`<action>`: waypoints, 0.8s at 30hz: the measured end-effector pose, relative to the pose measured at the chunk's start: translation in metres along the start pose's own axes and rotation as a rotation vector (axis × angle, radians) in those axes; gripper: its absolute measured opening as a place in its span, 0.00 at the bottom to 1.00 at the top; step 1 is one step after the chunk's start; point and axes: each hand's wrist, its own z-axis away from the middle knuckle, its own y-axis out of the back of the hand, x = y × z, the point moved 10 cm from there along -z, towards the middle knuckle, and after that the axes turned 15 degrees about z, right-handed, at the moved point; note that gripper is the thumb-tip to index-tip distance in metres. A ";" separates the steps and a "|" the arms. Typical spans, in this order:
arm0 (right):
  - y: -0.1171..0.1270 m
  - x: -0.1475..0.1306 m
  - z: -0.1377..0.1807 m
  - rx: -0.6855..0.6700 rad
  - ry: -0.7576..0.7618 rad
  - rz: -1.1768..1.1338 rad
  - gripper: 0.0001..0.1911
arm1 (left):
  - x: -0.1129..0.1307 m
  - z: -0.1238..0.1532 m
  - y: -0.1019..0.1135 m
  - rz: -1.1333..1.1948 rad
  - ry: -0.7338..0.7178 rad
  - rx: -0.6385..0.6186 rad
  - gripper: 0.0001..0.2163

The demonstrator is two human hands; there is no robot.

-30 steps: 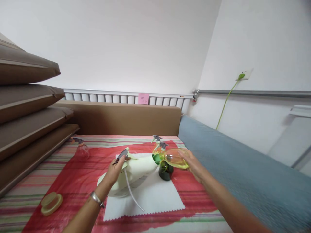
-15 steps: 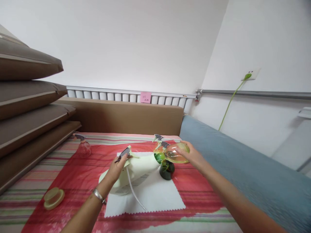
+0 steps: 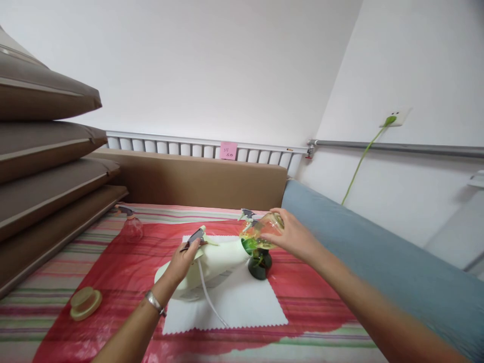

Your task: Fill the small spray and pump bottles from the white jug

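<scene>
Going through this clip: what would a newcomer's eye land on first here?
Probably the bright red sheet across the middle, with a large pale green container lying over a white cloth. Next, the left hand holding a spray head with a dangling tube, and the right hand gripping a tilted yellowish bottle. Tall brown cushions stacked at the left edge also stand out.

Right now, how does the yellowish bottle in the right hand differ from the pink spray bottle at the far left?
The yellowish bottle is tipped over, while the pink spray bottle stands roughly upright. The right hand grips the yellowish bottle; no hand touches the pink spray bottle. Both look see-through.
</scene>
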 end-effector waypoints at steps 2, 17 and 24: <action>0.006 -0.020 -0.001 0.013 0.126 0.036 0.33 | 0.003 0.001 0.000 -0.003 -0.020 0.000 0.21; 0.021 -0.091 0.010 0.024 0.458 0.186 0.33 | 0.012 0.011 0.010 -0.038 -0.060 0.023 0.19; 0.027 -0.023 0.003 0.074 -0.055 -0.180 0.38 | 0.007 0.015 0.024 0.181 -0.046 0.065 0.17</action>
